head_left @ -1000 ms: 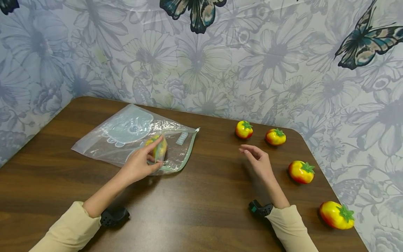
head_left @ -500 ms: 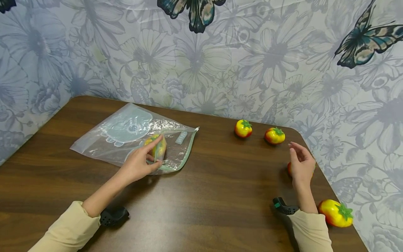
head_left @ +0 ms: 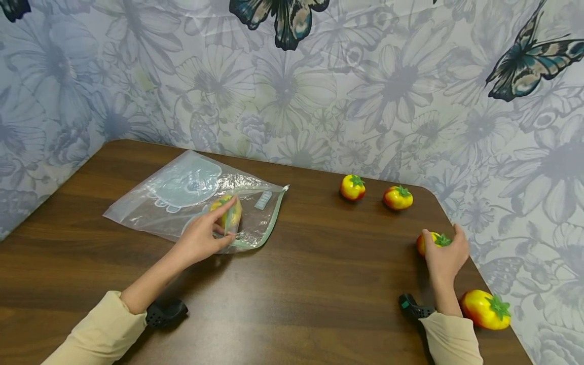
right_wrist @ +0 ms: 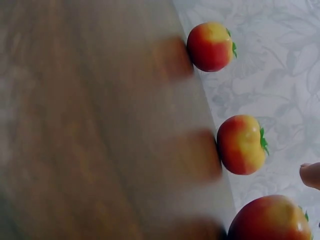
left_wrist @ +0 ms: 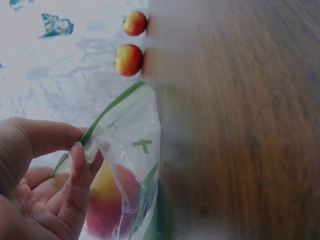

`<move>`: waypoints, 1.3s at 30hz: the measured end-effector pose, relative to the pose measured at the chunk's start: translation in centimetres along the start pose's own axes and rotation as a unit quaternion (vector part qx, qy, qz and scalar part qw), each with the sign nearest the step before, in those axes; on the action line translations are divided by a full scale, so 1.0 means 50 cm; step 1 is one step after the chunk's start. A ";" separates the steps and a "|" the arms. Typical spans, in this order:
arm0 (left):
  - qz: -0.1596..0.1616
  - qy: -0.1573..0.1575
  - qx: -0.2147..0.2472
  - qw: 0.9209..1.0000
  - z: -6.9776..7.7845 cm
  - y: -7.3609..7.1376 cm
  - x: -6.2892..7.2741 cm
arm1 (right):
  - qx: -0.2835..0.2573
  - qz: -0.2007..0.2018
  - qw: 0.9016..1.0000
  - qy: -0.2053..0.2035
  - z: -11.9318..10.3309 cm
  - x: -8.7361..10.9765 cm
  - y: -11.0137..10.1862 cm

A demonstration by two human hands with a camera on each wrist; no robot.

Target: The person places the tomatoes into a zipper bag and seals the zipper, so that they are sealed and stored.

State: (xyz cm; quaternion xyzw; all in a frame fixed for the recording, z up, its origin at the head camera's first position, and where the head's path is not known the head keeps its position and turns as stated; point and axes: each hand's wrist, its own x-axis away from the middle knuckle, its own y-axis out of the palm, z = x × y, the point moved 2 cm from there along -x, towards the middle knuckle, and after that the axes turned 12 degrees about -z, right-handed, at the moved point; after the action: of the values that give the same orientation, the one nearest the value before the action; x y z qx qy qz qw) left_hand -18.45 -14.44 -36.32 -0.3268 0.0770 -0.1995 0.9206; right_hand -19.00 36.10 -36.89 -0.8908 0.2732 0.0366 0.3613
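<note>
A clear zip bag with a green edge lies on the table at left, one yellow-red persimmon with it. My left hand pinches the bag's green rim between thumb and finger, lifting its mouth a little. At the right edge of the table, my right hand straddles another persimmon with a green leafy top, thumb on its left and fingers on its right. In the right wrist view a fingertip stands apart from the nearest persimmon.
Two persimmons stand at the back right, one left of the other. One more persimmon sits near the right edge, beside my right sleeve. A patterned wall covering rises behind the brown table.
My right hand has moved right from the middle of the table to the persimmon at the right edge, and its fingers have spread. My left hand keeps its hold on the bag.
</note>
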 end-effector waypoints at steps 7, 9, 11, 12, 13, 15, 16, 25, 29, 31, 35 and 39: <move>-0.001 0.001 -0.001 1.000 -0.003 0.001 -0.001 | 0.022 -0.087 0.994 0.063 0.019 0.000 0.003; -0.002 0.001 0.001 1.000 -0.004 0.001 -0.001 | 0.029 -0.105 0.992 0.068 0.022 -0.001 0.004; -0.001 0.002 0.001 1.000 -0.004 0.002 -0.001 | 0.036 -0.114 0.991 0.067 0.024 -0.001 0.006; -0.001 0.002 0.001 1.000 -0.004 0.002 -0.001 | 0.039 -0.115 0.990 0.065 0.025 -0.001 0.006; -0.001 0.002 0.001 1.000 -0.004 0.002 -0.001 | 0.042 -0.117 0.990 0.064 0.026 -0.001 0.007; 0.000 0.002 0.000 1.000 -0.004 0.002 -0.001 | 0.048 -0.119 0.990 0.064 0.027 0.000 0.009; 0.000 0.002 -0.001 1.000 -0.004 0.002 -0.001 | 0.051 -0.120 0.989 0.064 0.028 0.000 0.010; 0.000 -0.002 0.001 1.000 -0.004 0.002 -0.001 | 0.043 -0.137 0.988 0.051 0.024 0.007 0.017; -0.001 -0.002 0.002 1.000 -0.004 0.003 -0.001 | 0.052 -0.171 0.983 0.036 0.020 0.006 0.022; -0.002 -0.002 0.002 1.000 -0.004 0.003 -0.001 | 0.059 -0.186 0.980 0.028 0.018 0.005 0.025; -0.003 -0.002 0.003 1.000 -0.004 0.004 0.000 | 0.058 -0.204 0.977 0.026 0.012 0.006 0.032; -0.002 -0.002 0.004 1.000 -0.004 0.004 0.000 | 0.047 -0.214 0.975 0.031 0.004 0.007 0.036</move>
State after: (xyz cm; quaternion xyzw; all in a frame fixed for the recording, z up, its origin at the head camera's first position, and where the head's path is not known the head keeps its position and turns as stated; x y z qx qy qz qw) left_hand -18.46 -14.42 -36.62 -0.3237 0.0737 -0.2008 0.9217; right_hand -19.62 35.03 -38.27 -0.9114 0.0886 -0.0823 0.3933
